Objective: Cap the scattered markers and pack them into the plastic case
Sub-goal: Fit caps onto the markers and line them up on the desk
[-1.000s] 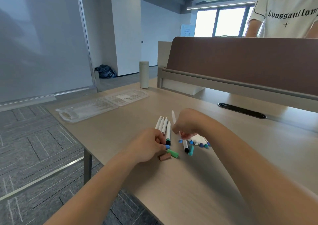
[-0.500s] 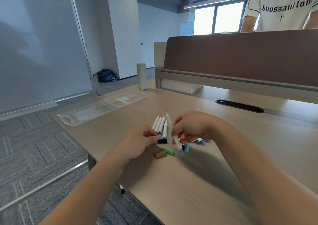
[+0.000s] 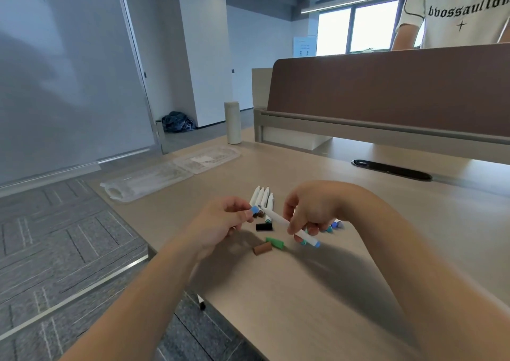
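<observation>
Capping, head view: left hand [image 3: 220, 222] pinches blue cap [image 3: 254, 210]; right hand [image 3: 311, 211] grasps white marker [image 3: 278, 219], tip just beside it.
Remaining: black cap [image 3: 263, 226], green cap [image 3: 274, 242], brown cap [image 3: 262, 248] loose on the surface [image 3: 303, 291] near a marker row [image 3: 262, 198].
Plastic case [image 3: 165, 174]: open, well apart; nothing visibly packed.

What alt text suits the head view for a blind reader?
The left hand pinches a blue cap beside the tip of a white marker gripped by the right hand, over a desk with loose caps, markers and an open clear case.
</observation>
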Action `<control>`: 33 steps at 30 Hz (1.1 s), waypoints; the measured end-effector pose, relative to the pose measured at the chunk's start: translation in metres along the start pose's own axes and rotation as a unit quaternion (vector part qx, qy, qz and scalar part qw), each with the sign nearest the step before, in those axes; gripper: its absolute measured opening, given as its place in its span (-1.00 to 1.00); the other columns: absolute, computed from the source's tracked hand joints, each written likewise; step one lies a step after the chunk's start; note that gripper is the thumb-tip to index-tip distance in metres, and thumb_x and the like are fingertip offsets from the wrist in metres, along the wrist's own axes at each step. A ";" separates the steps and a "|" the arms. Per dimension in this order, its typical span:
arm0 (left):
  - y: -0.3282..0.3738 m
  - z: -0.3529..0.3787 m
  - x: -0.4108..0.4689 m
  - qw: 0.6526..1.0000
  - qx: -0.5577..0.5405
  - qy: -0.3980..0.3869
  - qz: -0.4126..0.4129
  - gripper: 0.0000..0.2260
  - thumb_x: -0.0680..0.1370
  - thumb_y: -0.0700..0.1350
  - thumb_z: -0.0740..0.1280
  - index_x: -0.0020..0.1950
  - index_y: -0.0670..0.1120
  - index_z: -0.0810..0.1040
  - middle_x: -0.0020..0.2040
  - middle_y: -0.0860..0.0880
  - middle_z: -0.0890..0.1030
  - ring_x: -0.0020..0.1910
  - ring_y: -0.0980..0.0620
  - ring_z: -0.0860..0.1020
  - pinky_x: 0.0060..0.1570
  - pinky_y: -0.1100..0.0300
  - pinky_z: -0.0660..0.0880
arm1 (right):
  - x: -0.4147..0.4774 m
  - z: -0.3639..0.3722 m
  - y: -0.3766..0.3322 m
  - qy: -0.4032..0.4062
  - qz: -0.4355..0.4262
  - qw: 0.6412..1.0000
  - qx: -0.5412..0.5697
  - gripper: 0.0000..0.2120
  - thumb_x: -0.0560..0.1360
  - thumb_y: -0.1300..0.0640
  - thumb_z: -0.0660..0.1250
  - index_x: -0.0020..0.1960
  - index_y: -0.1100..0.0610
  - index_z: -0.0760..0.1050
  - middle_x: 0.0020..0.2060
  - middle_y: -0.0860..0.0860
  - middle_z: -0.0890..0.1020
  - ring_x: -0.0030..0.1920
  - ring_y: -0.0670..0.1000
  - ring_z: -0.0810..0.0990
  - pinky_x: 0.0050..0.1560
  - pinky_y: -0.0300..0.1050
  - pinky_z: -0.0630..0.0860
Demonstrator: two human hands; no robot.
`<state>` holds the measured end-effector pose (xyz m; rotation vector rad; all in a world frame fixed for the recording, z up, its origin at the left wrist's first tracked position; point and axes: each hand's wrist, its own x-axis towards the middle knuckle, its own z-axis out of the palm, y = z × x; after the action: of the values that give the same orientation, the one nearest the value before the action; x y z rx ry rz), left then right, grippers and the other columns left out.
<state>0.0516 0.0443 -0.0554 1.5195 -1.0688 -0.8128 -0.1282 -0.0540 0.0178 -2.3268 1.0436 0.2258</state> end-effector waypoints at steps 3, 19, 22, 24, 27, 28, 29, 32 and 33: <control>-0.001 -0.001 0.000 1.000 -0.010 -0.001 -0.001 -0.91 0.55 -0.32 0.35 0.01 -0.19 0.61 -0.28 0.01 0.64 -0.41 0.13 0.39 -0.34 0.27 0.29 | 0.000 0.001 -0.002 -0.008 0.004 1.000 -0.015 -0.90 0.48 0.19 0.42 -0.02 0.10 0.55 -0.36 -0.04 0.69 -0.48 -0.09 0.54 -0.40 -0.27 0.41; -0.001 0.000 -0.003 0.999 -0.051 0.007 -0.019 -0.92 0.55 -0.27 0.37 0.03 -0.20 0.62 -0.24 -0.06 0.59 -0.36 0.10 0.37 -0.32 0.25 0.32 | -0.001 -0.002 -0.002 0.014 -0.005 0.999 -0.052 -0.92 0.48 0.13 0.43 -0.03 0.04 0.58 -0.40 -0.08 0.64 -0.41 -0.07 0.51 -0.40 -0.29 0.43; 0.000 0.000 -0.003 0.998 -0.056 0.005 -0.023 -0.91 0.55 -0.27 0.37 0.03 -0.16 0.64 -0.24 -0.04 0.59 -0.34 0.09 0.38 -0.31 0.24 0.32 | -0.002 -0.002 -0.002 0.011 -0.007 0.998 -0.054 -0.90 0.49 0.13 0.42 0.00 0.05 0.58 -0.41 -0.10 0.63 -0.41 -0.08 0.51 -0.39 -0.28 0.44; 0.000 0.000 -0.003 0.997 -0.065 0.012 -0.025 -0.87 0.57 -0.27 0.34 0.06 -0.13 0.64 -0.24 -0.04 0.56 -0.35 0.09 0.38 -0.32 0.24 0.31 | -0.002 -0.003 -0.002 0.017 -0.008 0.998 -0.054 -0.89 0.49 0.12 0.43 0.01 0.05 0.58 -0.38 -0.08 0.63 -0.40 -0.09 0.52 -0.37 -0.27 0.46; 0.001 0.002 -0.001 0.993 -0.111 0.028 -0.039 -0.80 0.62 -0.26 0.26 0.09 -0.09 0.67 -0.22 -0.08 0.53 -0.35 0.08 0.39 -0.30 0.23 0.28 | -0.002 -0.003 -0.002 0.027 -0.007 0.998 -0.048 -0.88 0.49 0.11 0.43 0.02 0.06 0.58 -0.31 -0.05 0.63 -0.38 -0.09 0.53 -0.37 -0.28 0.47; 0.001 0.002 0.000 0.992 -0.119 0.028 -0.043 -0.79 0.62 -0.25 0.25 0.07 -0.07 0.68 -0.22 -0.08 0.55 -0.33 0.07 0.40 -0.29 0.23 0.29 | -0.002 -0.003 -0.003 0.026 -0.007 0.999 -0.047 -0.87 0.49 0.11 0.44 0.03 0.06 0.58 -0.32 -0.05 0.63 -0.39 -0.09 0.53 -0.37 -0.28 0.47; 0.001 0.001 0.000 0.992 -0.116 0.025 -0.044 -0.78 0.62 -0.25 0.26 0.06 -0.06 0.69 -0.22 -0.07 0.57 -0.30 0.06 0.41 -0.26 0.22 0.30 | -0.001 -0.003 -0.003 0.024 -0.008 0.998 -0.049 -0.87 0.49 0.11 0.44 0.03 0.05 0.58 -0.32 -0.06 0.63 -0.39 -0.10 0.53 -0.36 -0.27 0.47; 0.000 0.004 0.001 0.993 -0.109 0.024 -0.043 -0.83 0.61 -0.26 0.29 0.09 -0.13 0.65 -0.25 -0.06 0.63 -0.31 0.05 0.44 -0.26 0.21 0.33 | 0.000 -0.003 -0.002 0.020 -0.011 0.999 -0.049 -0.86 0.48 0.11 0.44 0.04 0.06 0.59 -0.31 -0.05 0.64 -0.39 -0.09 0.53 -0.32 -0.25 0.49; 0.000 0.006 0.002 0.991 -0.123 0.037 -0.045 -0.87 0.60 -0.27 0.30 0.10 -0.17 0.62 -0.27 -0.07 0.64 -0.33 0.05 0.45 -0.29 0.22 0.33 | 0.000 -0.003 -0.002 0.017 -0.011 0.999 -0.050 -0.87 0.48 0.11 0.44 0.03 0.06 0.59 -0.32 -0.05 0.64 -0.40 -0.09 0.52 -0.32 -0.24 0.49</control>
<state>0.0472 0.0404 -0.0566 1.3842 -0.8189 -0.9081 -0.1272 -0.0545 0.0211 -2.4379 1.0442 0.2340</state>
